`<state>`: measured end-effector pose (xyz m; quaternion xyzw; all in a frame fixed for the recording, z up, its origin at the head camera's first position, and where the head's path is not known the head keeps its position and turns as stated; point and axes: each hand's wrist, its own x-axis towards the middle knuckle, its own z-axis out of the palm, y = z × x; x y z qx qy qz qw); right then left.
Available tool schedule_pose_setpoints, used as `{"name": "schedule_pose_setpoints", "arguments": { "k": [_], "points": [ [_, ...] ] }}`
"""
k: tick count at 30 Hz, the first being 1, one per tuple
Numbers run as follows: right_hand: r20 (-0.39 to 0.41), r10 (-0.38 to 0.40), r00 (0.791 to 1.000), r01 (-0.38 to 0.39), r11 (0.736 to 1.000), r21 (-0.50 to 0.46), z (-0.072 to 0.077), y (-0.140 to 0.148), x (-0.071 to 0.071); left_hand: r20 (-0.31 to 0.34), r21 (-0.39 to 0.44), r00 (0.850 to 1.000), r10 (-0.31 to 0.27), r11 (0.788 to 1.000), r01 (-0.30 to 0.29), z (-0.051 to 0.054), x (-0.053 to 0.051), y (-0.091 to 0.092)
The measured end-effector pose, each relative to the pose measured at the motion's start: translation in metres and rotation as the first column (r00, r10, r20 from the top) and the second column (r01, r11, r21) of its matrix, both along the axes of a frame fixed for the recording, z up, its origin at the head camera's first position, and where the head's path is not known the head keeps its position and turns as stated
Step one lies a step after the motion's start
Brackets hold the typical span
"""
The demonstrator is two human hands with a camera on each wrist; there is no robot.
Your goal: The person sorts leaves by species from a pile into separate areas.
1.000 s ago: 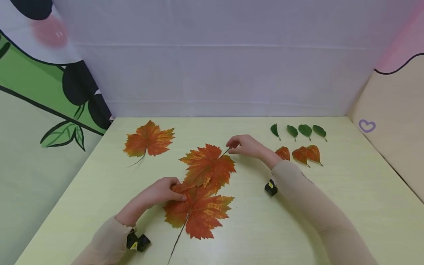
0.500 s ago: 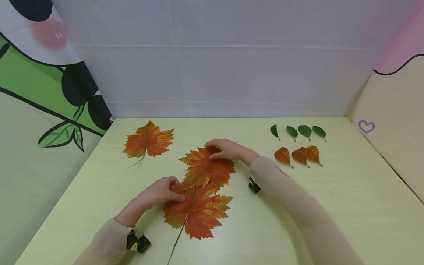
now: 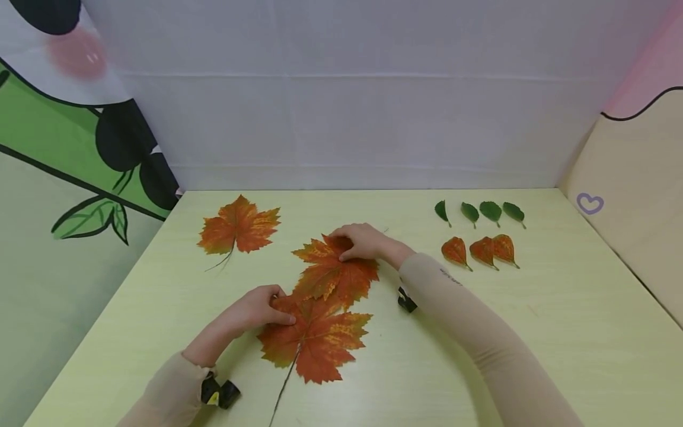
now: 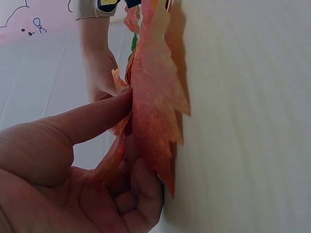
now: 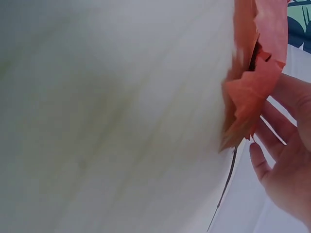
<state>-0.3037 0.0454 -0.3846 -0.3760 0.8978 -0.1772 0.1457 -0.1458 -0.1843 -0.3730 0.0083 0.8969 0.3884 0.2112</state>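
Observation:
Two orange-red maple leaves overlap in the middle of the table. The near leaf (image 3: 328, 344) has its dark stem (image 3: 284, 385) running toward the front edge. My left hand (image 3: 258, 307) pinches its upper left part; in the left wrist view the thumb lies on the leaf and the other fingers curl under it. The far leaf (image 3: 320, 279) lies with its tip over the near one. My right hand (image 3: 363, 242) holds its upper part between thumb and fingers, and the fingertips are partly hidden. Its stem (image 5: 227, 179) sticks out past the right hand.
A third maple leaf (image 3: 237, 224) lies at the back left. At the back right are a row of several small green leaves (image 3: 491, 210) and, in front of it, 3 small orange leaves (image 3: 455, 250). A pale cloth wall (image 3: 341, 130) stands behind the table.
My right hand has let go of the far leaf's stem and moved left onto that leaf's upper part. Both overlapping leaves have shifted slightly. The left hand has kept its grip.

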Motion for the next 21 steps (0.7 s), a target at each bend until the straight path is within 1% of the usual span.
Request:
{"name": "schedule_pose_setpoints", "arguments": {
  "k": [3,5,12,16,21],
  "points": [
    [-0.011,-0.021,1.0,0.021,1.0,-0.016,-0.001,0.001,0.0,0.001,0.0,1.0,0.001,1.0,-0.001,0.0,0.0,-0.001],
    [-0.004,-0.035,0.999,0.035,0.999,-0.03,-0.001,0.002,0.0,0.004,0.006,1.0,0.001,1.0,-0.001,0.0,0.0,-0.001],
    [0.079,-0.072,0.994,0.079,0.993,-0.086,0.002,0.007,0.001,0.002,-0.002,1.0,-0.004,1.0,0.004,0.0,-0.001,-0.002],
    [0.064,-0.088,0.994,0.093,0.992,-0.081,0.003,0.012,0.002,0.002,0.0,1.0,-0.008,1.0,0.008,0.0,-0.001,-0.002],
    [0.049,-0.127,0.991,0.131,0.987,-0.09,0.007,0.019,0.003,-0.002,0.009,1.0,-0.017,1.0,0.017,0.001,-0.001,-0.004]
  ]
}}
